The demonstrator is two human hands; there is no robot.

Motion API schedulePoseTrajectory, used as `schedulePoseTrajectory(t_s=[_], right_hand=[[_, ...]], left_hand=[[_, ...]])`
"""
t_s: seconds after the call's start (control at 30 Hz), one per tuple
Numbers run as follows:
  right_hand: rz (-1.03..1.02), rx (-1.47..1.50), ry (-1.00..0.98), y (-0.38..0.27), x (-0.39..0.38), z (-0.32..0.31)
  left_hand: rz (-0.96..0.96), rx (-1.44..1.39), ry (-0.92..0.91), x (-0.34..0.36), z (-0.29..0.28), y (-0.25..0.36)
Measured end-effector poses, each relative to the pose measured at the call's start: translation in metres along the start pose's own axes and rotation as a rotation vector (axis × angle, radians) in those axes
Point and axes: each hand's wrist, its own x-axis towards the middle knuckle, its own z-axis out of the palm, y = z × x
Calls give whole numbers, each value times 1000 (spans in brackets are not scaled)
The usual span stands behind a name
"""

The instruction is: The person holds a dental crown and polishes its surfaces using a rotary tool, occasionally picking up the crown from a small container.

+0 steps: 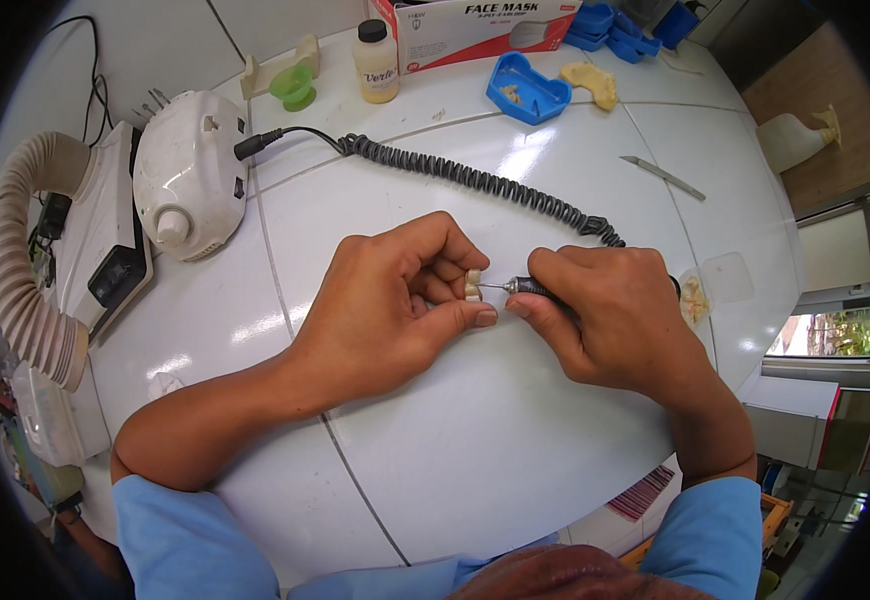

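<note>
Between the thumb and fingers of my left hand (395, 300) is a small cream-coloured dental piece with tooth shapes (473, 286). My right hand (620, 310) grips a dark rotary handpiece (532, 287) like a pen. Its thin metal bur (493, 286) points left and reaches the dental piece; whether it presses on it I cannot tell. From behind my right hand a black coiled cord (475, 180) runs up and left to a white control box with a knob (190, 175).
At the left stands a ribbed beige suction hose (25, 240). Along the back are a green cup (294, 88), a bottle (376, 62), a face mask box (485, 35), a blue tray (528, 90) and a dental cast (591, 84). A knife (663, 178) lies at the right.
</note>
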Motion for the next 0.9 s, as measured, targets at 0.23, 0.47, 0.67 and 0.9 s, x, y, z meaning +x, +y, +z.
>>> schedulePoseTrajectory(t_s=[0.23,0.47,0.67,0.9], right_hand=[[1,4,1,-1,0,1],[6,4,43,1,0,3],[-5,6,32,1,1,3],[1,8,29,0,1,2]], left_hand=[[-13,-8,-18,1,0,-1],[-14,-31,-22,1,0,2],[-47,-66,-40,1,0,3],[-37,-54,-38,1,0,3]])
